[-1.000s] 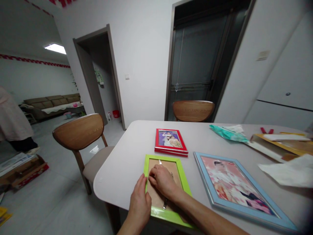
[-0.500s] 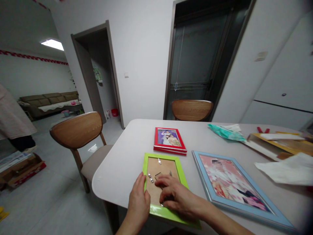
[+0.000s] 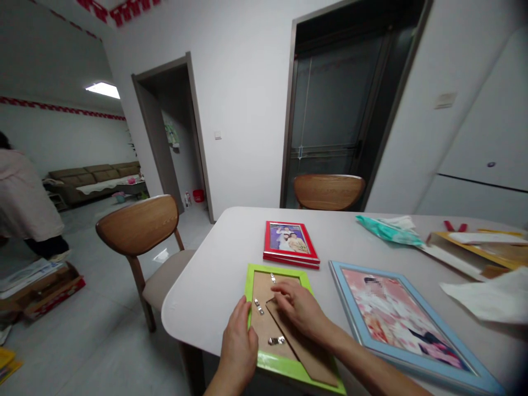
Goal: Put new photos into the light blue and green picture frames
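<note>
Against the green frame (image 3: 264, 324), back-up on the table (image 3: 214, 286), rests the left hand (image 3: 239, 340), fingers nearly straight, thumb apart; at the frame's stand (image 3: 308, 355), the right hand (image 3: 301, 309) curls its fingers, grip unclear.

Desk (image 3: 223, 286): pale, smooth, faint sheen. By its near edge, green frame (image 3: 280, 364): glossy, plastic-looking; backing board (image 3: 268, 324) matt brown, like fibreboard; clips (image 3: 276, 341) bright metal. Red frames (image 3: 291, 259): high gloss. Toward right edge, white paper (image 3: 487, 297), matt, creased; teal wrapper (image 3: 388, 231), crinkled plastic film. Chair (image 3: 140, 223) beside left edge: smooth grained wood.
</note>
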Tool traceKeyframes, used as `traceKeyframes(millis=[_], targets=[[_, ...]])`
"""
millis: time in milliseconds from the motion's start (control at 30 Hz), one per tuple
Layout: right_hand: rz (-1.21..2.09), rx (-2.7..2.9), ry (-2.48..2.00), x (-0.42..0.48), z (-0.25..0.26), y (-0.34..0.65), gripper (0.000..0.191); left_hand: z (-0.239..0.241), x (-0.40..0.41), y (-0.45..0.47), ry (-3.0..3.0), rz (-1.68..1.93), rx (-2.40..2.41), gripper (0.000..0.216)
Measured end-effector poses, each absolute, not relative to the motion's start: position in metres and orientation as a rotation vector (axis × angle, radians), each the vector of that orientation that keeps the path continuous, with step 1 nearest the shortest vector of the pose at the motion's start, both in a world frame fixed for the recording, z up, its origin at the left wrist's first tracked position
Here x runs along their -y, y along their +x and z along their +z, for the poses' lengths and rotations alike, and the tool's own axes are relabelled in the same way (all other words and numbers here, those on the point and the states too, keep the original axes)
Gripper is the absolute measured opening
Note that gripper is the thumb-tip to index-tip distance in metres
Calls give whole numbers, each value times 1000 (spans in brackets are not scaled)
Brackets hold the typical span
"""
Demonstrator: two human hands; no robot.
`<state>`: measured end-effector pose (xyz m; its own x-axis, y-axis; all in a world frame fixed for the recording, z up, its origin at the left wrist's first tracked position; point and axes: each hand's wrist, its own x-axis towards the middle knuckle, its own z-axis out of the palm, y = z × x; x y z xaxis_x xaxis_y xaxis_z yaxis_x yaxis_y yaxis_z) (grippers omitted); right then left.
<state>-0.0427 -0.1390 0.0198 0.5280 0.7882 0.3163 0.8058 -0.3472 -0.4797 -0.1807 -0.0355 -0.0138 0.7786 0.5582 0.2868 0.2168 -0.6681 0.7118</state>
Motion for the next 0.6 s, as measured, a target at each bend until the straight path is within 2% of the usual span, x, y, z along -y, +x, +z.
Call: traceKeyframes(millis=[133, 367, 600], targets=[[-158, 1168, -2407, 115, 12, -17, 25, -14, 36, -182, 2309, 651, -568, 50], [-212, 1133, -2449, 102, -3, -12, 26, -14, 36, -180, 2346, 611, -574, 52], [-157, 1183, -2408, 109, 6, -12, 28, -19, 37, -180, 2343, 572, -621, 55]])
